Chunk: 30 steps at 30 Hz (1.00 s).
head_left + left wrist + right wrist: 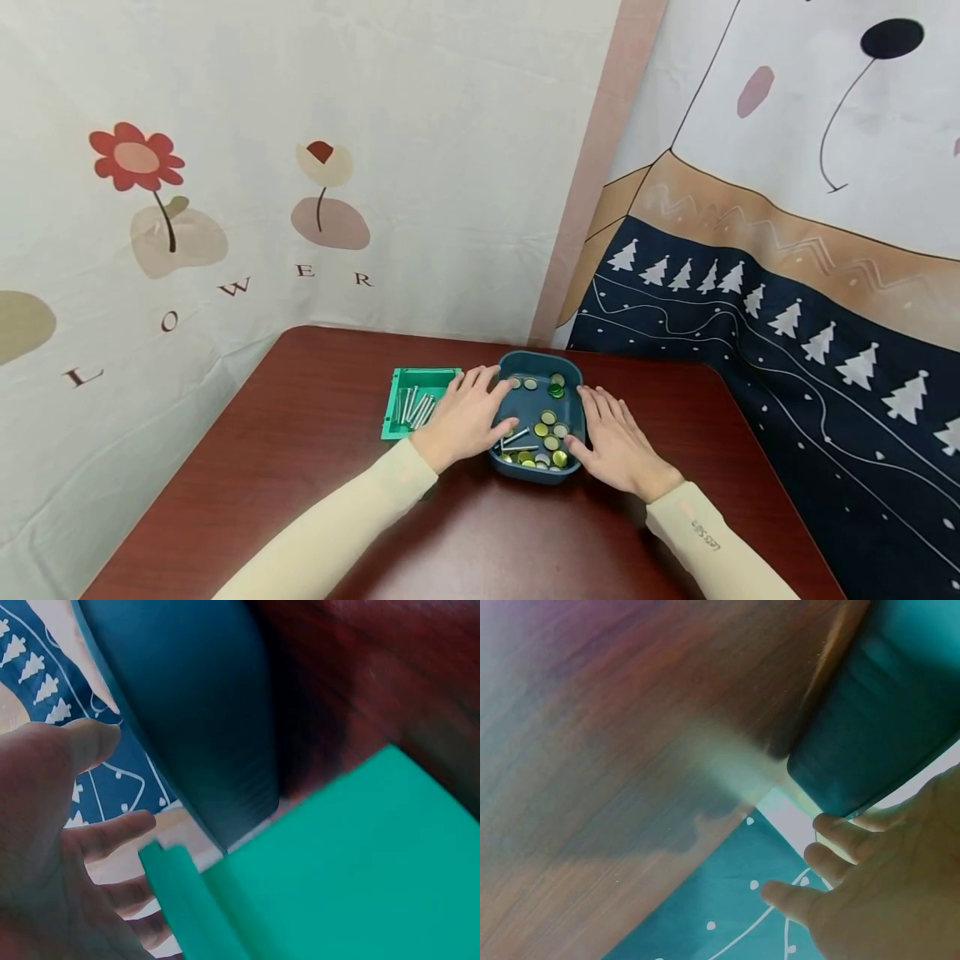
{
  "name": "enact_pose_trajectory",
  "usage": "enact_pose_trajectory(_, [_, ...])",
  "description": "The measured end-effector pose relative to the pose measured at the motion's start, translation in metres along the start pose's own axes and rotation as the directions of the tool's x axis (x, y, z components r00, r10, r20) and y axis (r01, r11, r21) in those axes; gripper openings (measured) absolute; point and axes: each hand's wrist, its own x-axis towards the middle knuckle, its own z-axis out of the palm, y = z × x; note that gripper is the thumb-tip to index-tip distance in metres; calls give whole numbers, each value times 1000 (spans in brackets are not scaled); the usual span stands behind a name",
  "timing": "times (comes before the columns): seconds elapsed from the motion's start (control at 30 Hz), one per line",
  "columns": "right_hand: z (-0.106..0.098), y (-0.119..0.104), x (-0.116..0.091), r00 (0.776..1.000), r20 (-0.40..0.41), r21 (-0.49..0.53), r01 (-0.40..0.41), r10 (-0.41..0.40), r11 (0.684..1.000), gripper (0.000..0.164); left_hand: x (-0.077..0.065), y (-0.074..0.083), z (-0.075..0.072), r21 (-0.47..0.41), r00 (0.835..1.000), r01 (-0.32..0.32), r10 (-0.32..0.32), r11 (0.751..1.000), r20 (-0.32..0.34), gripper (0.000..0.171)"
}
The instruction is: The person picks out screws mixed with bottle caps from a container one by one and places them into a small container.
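Note:
A dark blue plastic bin (536,477) stands on the table, with several gold, silver and green bottle caps (551,442) and a few metal bolts (519,449) inside. My left hand (463,417) lies at its left rim, fingers extended and thumb over the bin. At the right rim is my right hand (618,442), its fingers fairly straight along the outer side and its thumb near the front corner. Left of the bin sits a green tray (426,375) holding several bolts (423,411), partly covered by my left hand. In the left wrist view, the fingers pass beside the tray's edge (187,900).
The reddish-brown wooden table (315,433) extends around both containers. Behind it hangs a pale cloth printed with flowers (137,158); a dark blue printed cloth with white trees (786,319) drapes along the right side.

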Motion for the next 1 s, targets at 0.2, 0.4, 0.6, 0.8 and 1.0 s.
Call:
enact_pose_trajectory(0.2, [3,1,1,1000,-9,2,2,-2,1000,93,3,10,6,30,999,-29,28,999,30,64])
enact_pose_trajectory(0.4, [5,1,1,1000,-14,5,0,0,1000,93,9,18,5,72,996,-56,50,996,75,63])
enact_pose_trajectory(0.6, [6,1,1,1000,-24,1,11,-11,1000,93,15,24,2,114,988,-84,68,990,139,61])
enact_pose_trajectory(0.8, [6,1,1,1000,-26,1,11,-11,1000,93,23,31,-4,206,974,-131,87,970,211,62])
enact_pose_trajectory(1.0, [5,2,1,1000,-21,10,9,-8,1000,92,34,40,-11,229,943,-149,68,962,326,61])
